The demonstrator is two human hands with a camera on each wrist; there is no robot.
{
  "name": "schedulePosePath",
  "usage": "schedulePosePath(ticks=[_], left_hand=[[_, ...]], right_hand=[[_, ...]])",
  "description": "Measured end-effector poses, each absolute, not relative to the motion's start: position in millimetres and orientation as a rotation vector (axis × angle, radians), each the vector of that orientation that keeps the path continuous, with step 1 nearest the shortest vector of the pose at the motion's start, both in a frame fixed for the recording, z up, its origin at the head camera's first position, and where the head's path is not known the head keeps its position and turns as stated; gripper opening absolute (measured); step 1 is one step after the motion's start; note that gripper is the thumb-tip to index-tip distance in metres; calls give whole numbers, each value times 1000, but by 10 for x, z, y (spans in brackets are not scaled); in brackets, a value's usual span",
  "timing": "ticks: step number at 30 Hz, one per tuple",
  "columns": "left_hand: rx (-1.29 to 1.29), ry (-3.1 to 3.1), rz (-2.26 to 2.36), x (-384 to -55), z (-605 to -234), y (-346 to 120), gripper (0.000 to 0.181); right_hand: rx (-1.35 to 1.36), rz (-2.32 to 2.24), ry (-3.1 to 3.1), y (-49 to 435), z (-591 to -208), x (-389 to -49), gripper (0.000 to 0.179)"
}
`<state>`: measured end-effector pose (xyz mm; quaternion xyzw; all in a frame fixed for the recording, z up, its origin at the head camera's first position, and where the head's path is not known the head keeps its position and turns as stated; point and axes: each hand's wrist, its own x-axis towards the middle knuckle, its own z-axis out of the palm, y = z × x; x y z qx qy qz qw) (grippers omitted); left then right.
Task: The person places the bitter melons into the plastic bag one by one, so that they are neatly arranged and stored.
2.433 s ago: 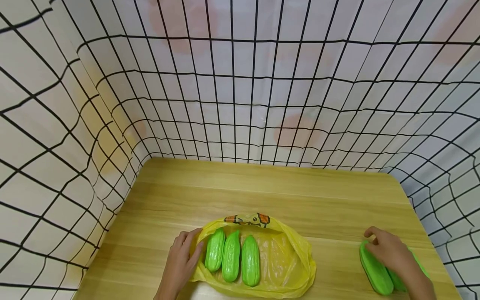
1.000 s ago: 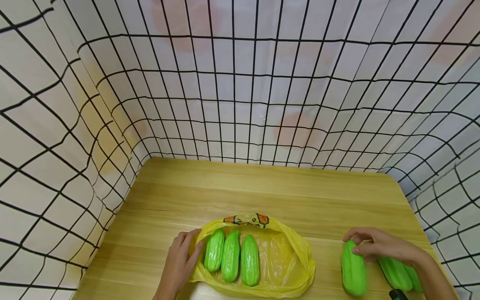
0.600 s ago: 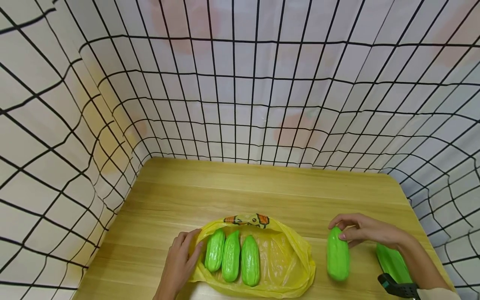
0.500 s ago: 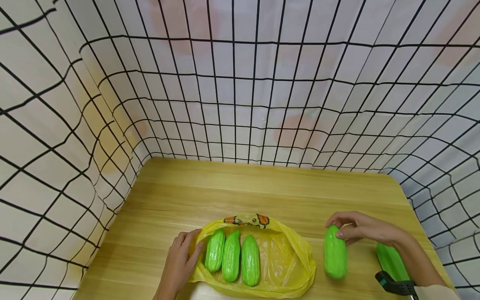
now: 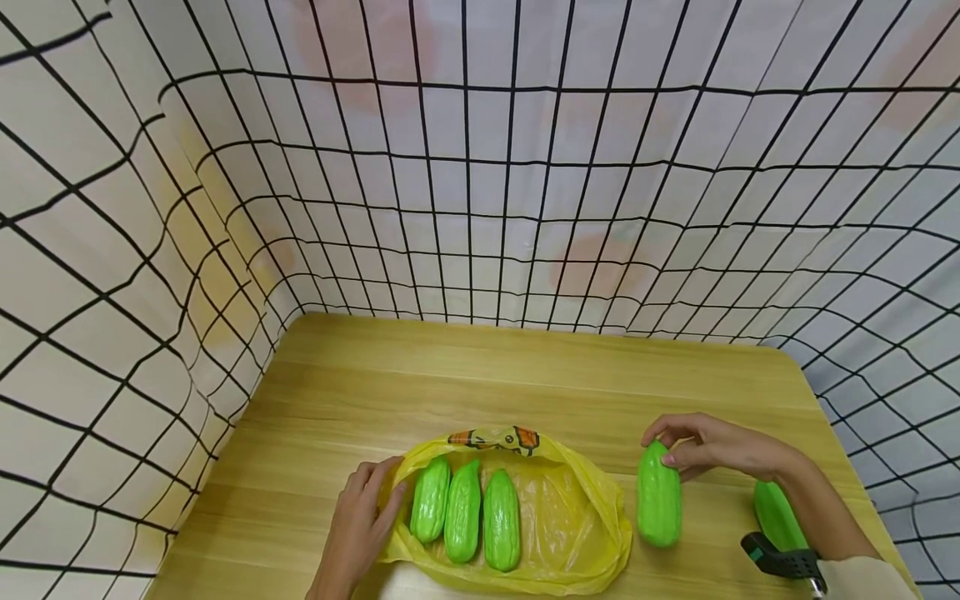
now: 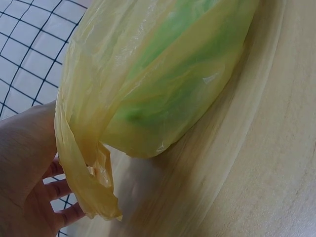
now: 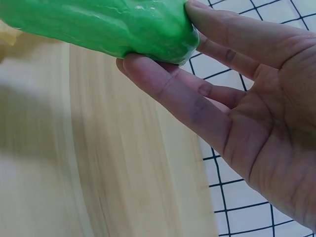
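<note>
My right hand (image 5: 697, 446) pinches a plump green cucumber (image 5: 659, 498) at its upper end, thumb on one side and fingers on the other. The cucumber hangs just right of a yellow plastic bag (image 5: 592, 533). In the right wrist view, thumb and fingertips grip the end of the smooth, shiny cucumber (image 7: 108, 27). My left hand (image 5: 365, 512) holds the bag's left rim, the thumb over the rim's inner side. Inside the wide-mouthed bag lie three green cucumbers (image 5: 462, 512) side by side. The left wrist view shows the bag (image 6: 89, 98) draped over the hand, its thumb hidden.
Another green cucumber (image 5: 778, 517) lies on the table's right side, partly hidden by the right forearm and a black wristband (image 5: 776, 557). The wooden table (image 5: 525, 367) is walled by white cloth with a black grid (image 5: 487, 208).
My right hand has taken a cucumber from the group on the right and carried it left, close to the bag. The left hand and the bag have stayed in place.
</note>
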<state>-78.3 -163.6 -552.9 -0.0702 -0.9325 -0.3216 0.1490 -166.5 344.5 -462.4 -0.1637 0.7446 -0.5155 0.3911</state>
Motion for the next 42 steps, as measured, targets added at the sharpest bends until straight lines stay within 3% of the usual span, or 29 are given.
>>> schedulePosePath(ticks=[42], left_hand=[[-216,-2656,-906,-792,-5564,-1641,32]], right_hand=[[-534,-1303,1912,2898,-4244,-1744,32]])
